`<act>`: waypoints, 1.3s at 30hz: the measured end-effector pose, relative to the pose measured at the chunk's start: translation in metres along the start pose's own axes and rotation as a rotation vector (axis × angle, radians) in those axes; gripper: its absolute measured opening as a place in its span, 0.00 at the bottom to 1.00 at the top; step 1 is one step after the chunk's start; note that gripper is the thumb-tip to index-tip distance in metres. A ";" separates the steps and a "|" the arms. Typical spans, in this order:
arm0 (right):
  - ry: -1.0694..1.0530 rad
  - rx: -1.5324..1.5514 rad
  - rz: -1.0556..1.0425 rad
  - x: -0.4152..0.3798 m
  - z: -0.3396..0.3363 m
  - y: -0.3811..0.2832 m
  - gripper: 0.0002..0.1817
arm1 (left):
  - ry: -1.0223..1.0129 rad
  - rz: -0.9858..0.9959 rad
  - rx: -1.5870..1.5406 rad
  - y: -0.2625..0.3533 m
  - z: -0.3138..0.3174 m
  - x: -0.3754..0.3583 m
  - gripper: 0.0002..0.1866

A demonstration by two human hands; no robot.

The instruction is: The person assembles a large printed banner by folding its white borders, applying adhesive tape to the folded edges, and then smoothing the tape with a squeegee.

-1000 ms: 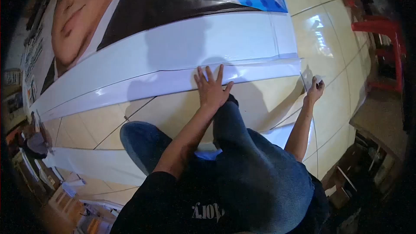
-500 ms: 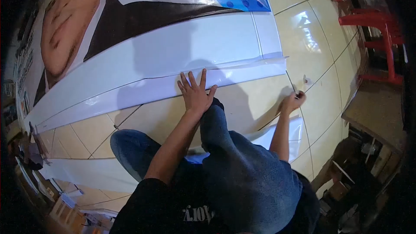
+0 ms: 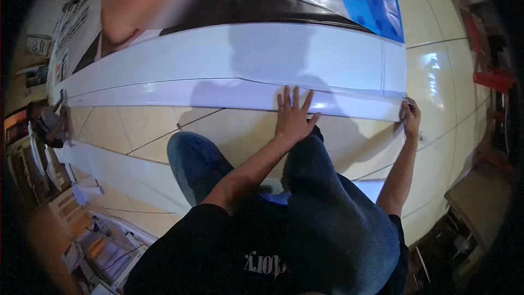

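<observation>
A large printed vinyl banner (image 3: 349, 57) lies spread on the tiled floor, its near white margin turned over into a long folded strip (image 3: 207, 96). My left hand (image 3: 295, 114) presses flat on that strip with the fingers spread. At the strip's right end, my right hand (image 3: 410, 116) has its fingers bent and closed around the banner's corner. Whether a small item is also between those fingers cannot be made out.
Cream floor tiles (image 3: 436, 98) border the banner on the right, with red plastic furniture (image 3: 494, 81) beyond. Another person (image 3: 49, 123) crouches at the strip's far left end. A second white sheet (image 3: 125, 172) runs behind my knees.
My right hand has moved from the floor tiles up to the banner's right corner. My left hand stays flat on the fold. The camera view has shifted, moving the scene rightward in frame.
</observation>
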State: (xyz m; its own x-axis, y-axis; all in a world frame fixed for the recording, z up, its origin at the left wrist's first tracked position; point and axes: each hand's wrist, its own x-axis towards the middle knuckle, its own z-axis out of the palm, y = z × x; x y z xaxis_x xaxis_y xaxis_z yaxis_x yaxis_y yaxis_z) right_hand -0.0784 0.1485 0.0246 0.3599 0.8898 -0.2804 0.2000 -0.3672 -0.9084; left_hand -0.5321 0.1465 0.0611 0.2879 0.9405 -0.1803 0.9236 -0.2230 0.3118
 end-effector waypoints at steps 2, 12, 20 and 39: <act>-0.042 0.101 0.053 -0.002 -0.001 -0.006 0.12 | 0.032 0.042 -0.010 -0.009 -0.002 -0.004 0.40; -0.029 0.174 0.055 -0.001 -0.003 0.001 0.12 | -0.089 0.100 0.006 -0.076 -0.038 -0.029 0.40; 0.049 0.122 0.072 0.000 0.004 -0.007 0.09 | -0.081 0.024 0.073 -0.151 -0.072 -0.031 0.38; 0.048 -0.136 0.187 0.013 0.007 -0.023 0.13 | -0.056 0.257 0.087 -0.204 -0.105 -0.007 0.34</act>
State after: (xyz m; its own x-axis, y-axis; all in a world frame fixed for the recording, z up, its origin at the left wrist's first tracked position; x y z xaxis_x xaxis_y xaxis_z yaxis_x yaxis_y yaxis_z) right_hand -0.0849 0.1708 0.0394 0.4445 0.7902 -0.4220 0.2458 -0.5606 -0.7908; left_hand -0.7489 0.2127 0.0965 0.5273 0.8350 -0.1574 0.8357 -0.4762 0.2736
